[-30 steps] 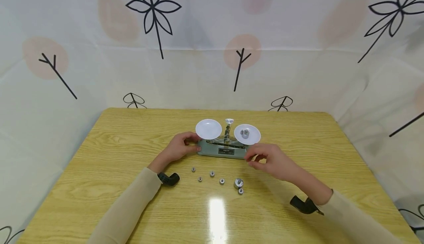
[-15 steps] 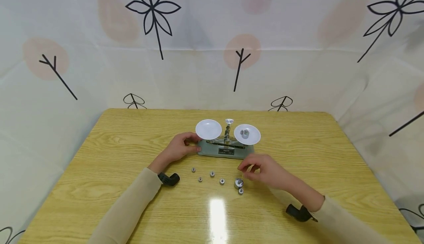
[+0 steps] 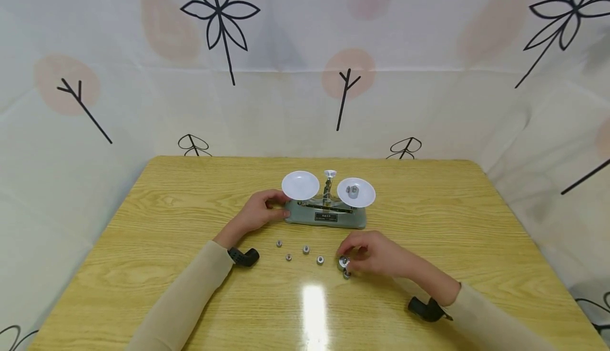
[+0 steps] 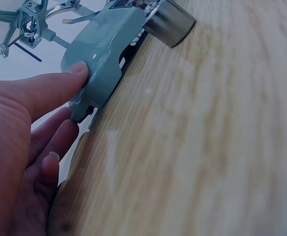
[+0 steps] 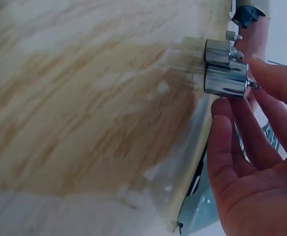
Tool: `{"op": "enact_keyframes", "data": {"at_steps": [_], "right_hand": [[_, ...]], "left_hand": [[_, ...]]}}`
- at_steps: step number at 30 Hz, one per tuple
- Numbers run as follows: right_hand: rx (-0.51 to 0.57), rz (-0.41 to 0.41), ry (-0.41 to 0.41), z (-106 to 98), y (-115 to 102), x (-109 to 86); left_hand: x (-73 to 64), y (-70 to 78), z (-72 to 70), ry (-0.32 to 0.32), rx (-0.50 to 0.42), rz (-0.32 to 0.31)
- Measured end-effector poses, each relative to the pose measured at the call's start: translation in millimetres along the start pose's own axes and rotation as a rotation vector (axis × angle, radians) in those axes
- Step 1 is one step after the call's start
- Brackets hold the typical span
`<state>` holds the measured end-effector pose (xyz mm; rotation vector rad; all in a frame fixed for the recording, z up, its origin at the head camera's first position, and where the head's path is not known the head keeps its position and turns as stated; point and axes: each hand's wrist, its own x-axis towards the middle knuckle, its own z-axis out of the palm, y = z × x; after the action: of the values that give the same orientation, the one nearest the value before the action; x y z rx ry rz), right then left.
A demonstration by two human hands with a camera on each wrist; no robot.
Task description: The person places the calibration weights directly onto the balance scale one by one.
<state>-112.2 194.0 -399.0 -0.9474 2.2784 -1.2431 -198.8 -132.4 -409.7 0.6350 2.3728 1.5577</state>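
A pale green balance scale (image 3: 305, 214) stands at the middle of the table. Its left end is gripped by my left hand (image 3: 257, 213), and in the left wrist view the thumb (image 4: 55, 88) lies on the base with fingers round its end. My right hand (image 3: 381, 253) is at the large metal weight (image 3: 342, 264), which stands on the table. In the right wrist view, its thumb is near the knob of that weight (image 5: 226, 82) and the fingers reach behind it; no firm pinch shows. A smaller weight (image 5: 217, 52) stands against it.
Several small weights (image 3: 306, 250) are scattered in front of the scale. On its right pan (image 3: 364, 197) sit metal weights (image 3: 352, 192); the left pan (image 3: 300, 186) is bare. A patterned cloth (image 3: 286, 107) hangs behind the wooden table (image 3: 214, 298).
My right hand has come from the scale's right end down toward me to the large weight. My left hand has kept its place on the base.
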Motion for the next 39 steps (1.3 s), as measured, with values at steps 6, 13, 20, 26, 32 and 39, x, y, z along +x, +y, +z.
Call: {"op": "enact_keyframes", "data": {"at_steps": [6, 13, 20, 26, 32, 39], "right_hand": [[0.026, -0.015, -0.040, 2.7, 4.0, 1.1], [0.028, 0.001, -0.058, 2.1, 1.4, 2.6], [0.026, 0.043, -0.061, 2.1, 0.2, 2.5], [0.029, 0.036, -0.060, 1.8, 0.6, 2.1], [0.033, -0.002, -0.086, -1.2, 4.5, 1.4], [0.016, -0.030, -0.108, -2.8, 10.0, 1.3]], "left_hand": [[0.1, 0.0, -0.3, 0.001, 0.009, 0.002], [0.1, 0.4, -0.2, 0.001, 0.000, 0.001], [-0.1, 1.7, 0.3, 0.004, -0.006, 0.005], [0.1, 2.2, 0.4, 0.005, -0.008, 0.005], [0.0, 2.7, 1.0, 0.011, 0.005, -0.002], [-0.4, 2.7, 0.8, 0.016, 0.024, -0.013]]}}
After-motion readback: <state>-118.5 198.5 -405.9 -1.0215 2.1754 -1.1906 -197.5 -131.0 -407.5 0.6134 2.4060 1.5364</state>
